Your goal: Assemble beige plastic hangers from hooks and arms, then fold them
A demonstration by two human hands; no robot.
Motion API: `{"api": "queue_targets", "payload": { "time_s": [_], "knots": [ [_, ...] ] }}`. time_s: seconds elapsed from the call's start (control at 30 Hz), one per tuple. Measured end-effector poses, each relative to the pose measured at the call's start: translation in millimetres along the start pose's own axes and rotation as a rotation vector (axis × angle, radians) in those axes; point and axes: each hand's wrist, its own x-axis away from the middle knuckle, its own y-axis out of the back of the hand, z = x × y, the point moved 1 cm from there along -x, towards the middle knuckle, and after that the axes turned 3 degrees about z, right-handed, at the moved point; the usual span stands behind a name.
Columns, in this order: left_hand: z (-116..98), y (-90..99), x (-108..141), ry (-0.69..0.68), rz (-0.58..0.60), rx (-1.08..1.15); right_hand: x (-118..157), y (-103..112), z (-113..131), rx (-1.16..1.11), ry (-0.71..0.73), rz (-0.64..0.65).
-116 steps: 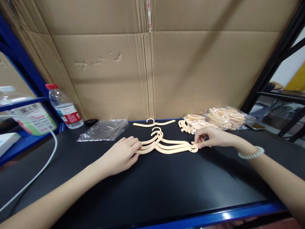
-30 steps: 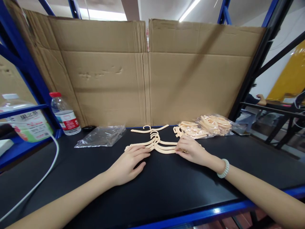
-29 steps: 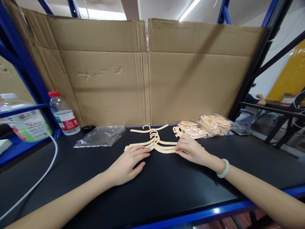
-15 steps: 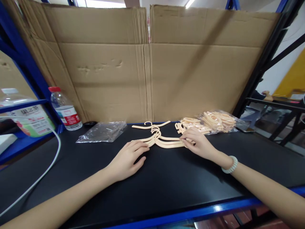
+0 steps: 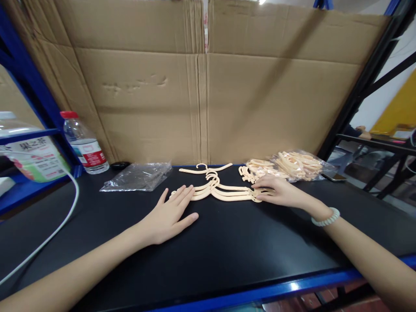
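Several cream plastic hangers [image 5: 232, 196] lie overlapped on the dark tabletop, their hooks bunched together and pointing away from me. My left hand [image 5: 169, 216] rests flat with fingers spread over their left ends. At the right ends, my right hand [image 5: 281, 190] has its fingers stretched out and apart, touching the hangers, and the tips of the hangers show between fingers and thumb. Just beyond the stack a separate cream hanger [image 5: 221, 167] lies by the cardboard. Part of the stack's left side is hidden under my left fingers.
Behind my right hand are more cream hangers [image 5: 260, 167] and a clear bag of hangers [image 5: 297, 164]. An empty-looking plastic bag [image 5: 138, 177] lies at left, near a red-capped bottle [image 5: 87, 147]. A white cable [image 5: 65, 216] crosses the left side. Cardboard [image 5: 146, 95] walls the back.
My left hand has spread its fingers and flattened over the left ends of the hangers. My right hand has shifted slightly right, its fingers straighter around the right ends.
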Motion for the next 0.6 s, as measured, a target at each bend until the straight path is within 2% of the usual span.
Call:
{"api": "queue_targets", "payload": {
  "time_s": [0.1,0.33,0.6],
  "knots": [
    [2.9,1.0,-0.9,-0.019,-0.015,0.025,-1.1,-1.3,1.1,0.002,0.023,0.038],
    [3.2,1.8,-0.8,-0.004,0.004,0.048,-1.5,-3.2,3.7,0.000,0.000,0.031],
    [7.9,4.1,-4.3,0.006,-0.126,0.049,-2.3,-0.2,-2.1,0.017,0.017,-0.064]
  ]
}}
